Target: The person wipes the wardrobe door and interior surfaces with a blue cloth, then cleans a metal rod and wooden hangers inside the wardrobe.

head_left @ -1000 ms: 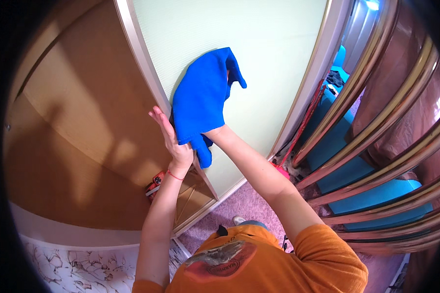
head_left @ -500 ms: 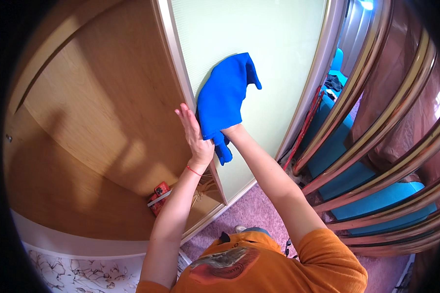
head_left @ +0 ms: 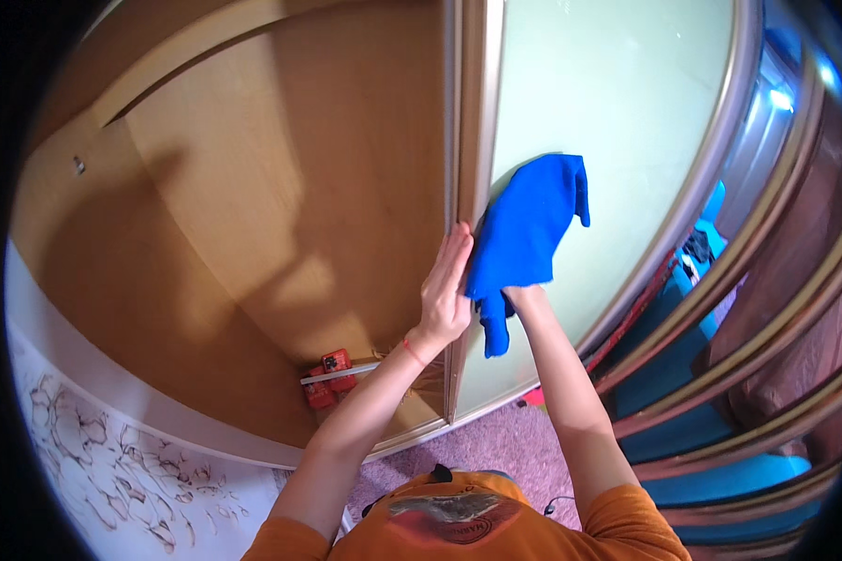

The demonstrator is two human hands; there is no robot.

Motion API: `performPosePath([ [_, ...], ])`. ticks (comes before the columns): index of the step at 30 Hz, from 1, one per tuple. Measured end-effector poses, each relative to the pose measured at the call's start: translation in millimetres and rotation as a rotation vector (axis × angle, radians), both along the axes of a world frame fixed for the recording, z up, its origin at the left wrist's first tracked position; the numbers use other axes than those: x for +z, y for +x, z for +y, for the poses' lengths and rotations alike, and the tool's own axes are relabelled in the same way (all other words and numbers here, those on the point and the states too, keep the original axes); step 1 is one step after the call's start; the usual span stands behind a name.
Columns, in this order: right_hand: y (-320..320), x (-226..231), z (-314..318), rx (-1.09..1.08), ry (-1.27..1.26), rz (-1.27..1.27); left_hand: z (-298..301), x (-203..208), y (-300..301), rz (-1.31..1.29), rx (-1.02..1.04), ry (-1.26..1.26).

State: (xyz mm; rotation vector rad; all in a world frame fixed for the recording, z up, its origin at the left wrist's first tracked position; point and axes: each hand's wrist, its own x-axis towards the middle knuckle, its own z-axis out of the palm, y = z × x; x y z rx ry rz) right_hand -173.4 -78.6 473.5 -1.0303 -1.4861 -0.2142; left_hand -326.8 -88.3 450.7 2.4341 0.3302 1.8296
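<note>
Against the pale green panel of an upright door, a blue cloth is spread over the right hand of a person in an orange shirt, one corner drooping at the upper right and a narrow fold hanging below. Only the wrist end of that hand emerges from the fabric; whether its fingers lie flat or grip, I cannot tell. Just beside the cloth's left border, the left hand is held straight, its fingers extended and close together, at the door's edge frame; whether the palm presses on the frame is not clear from where I stand. A thin red bracelet circles the left wrist. To the left opens a wooden cabinet, its back marked by broad shadows, with red boxes low in its corner near the left forearm. Farther left and lower is a white wall with a brown floral pattern. Purplish carpet lies below; to the right, curved metallic bars stand before turquoise upholstery.
</note>
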Motion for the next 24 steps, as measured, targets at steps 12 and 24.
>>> performPosePath([
  [12,-26,12,-17,0.066,-0.055,0.044,-77,23,-8,-0.236,-0.079,-0.277],
  [24,-45,136,-65,-0.439,0.228,-0.401,-63,15,26,-0.265,-0.087,-0.035],
])
